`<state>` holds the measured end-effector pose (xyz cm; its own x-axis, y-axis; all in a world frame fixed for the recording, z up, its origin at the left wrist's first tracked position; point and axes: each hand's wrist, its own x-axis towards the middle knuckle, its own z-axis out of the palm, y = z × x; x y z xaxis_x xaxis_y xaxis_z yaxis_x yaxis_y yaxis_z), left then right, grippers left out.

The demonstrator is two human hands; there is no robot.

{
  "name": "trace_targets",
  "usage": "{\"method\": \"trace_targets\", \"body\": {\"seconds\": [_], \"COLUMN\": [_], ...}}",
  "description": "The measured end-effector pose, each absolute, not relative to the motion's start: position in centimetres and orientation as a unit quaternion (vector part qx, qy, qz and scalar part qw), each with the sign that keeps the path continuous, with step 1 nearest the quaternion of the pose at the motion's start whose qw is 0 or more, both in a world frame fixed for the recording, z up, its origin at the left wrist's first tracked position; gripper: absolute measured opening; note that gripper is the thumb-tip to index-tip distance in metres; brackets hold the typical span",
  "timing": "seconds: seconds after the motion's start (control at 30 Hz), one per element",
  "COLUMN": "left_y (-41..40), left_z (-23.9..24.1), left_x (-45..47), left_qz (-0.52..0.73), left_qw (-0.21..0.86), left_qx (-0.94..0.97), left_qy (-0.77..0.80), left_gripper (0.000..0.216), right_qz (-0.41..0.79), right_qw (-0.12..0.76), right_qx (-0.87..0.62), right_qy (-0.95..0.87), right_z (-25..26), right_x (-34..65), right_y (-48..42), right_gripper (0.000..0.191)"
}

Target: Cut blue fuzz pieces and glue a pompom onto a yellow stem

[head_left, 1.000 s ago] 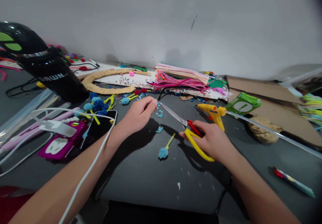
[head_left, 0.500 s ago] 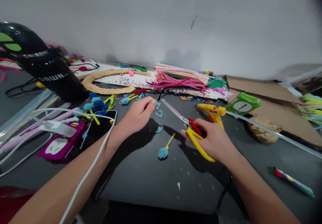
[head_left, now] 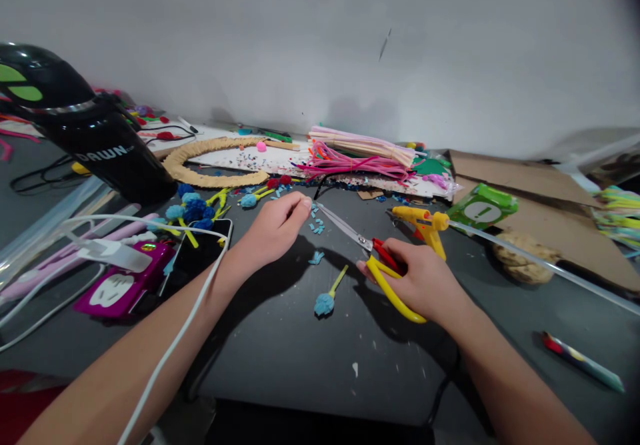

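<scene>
A left hand is closed over a gray desk, its thumb pressed against its curled fingers; whether anything is pinched between them cannot be told. Facing it, a right hand grips a pair of scissors by the red and yellow handles, fingers wrapped through and around them, the blades close together and their tips just beside the left fingertips. Beneath the blades, small blue scraps lie scattered on the desk, and nearer the wearer rests a blue fluffy flower on a yellow-green stem, between the two forearms and touched by neither hand. A yellow glue gun lies just beyond the right hand. More blue flowers are bunched beside a black bottle at left.
</scene>
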<state>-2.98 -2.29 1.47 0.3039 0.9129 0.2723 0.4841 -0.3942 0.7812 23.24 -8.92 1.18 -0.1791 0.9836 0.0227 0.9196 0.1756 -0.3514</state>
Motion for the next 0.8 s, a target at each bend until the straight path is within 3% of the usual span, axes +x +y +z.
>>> {"method": "trace_targets", "body": {"seconds": [0.8], "left_y": [-2.27], "left_z": [1.24], "left_x": [-3.00], "left_qz": [0.360], "left_qw": [0.308], "left_qx": [0.747], "left_qy": [0.466], "left_gripper": [0.035], "right_qz": [0.144], "right_qw": [0.114], "right_qx": [-0.632], "right_qy": [-0.753], "right_z": [1.43], "right_x": [23.04], "right_y": [-9.06], "right_gripper": [0.048]}}
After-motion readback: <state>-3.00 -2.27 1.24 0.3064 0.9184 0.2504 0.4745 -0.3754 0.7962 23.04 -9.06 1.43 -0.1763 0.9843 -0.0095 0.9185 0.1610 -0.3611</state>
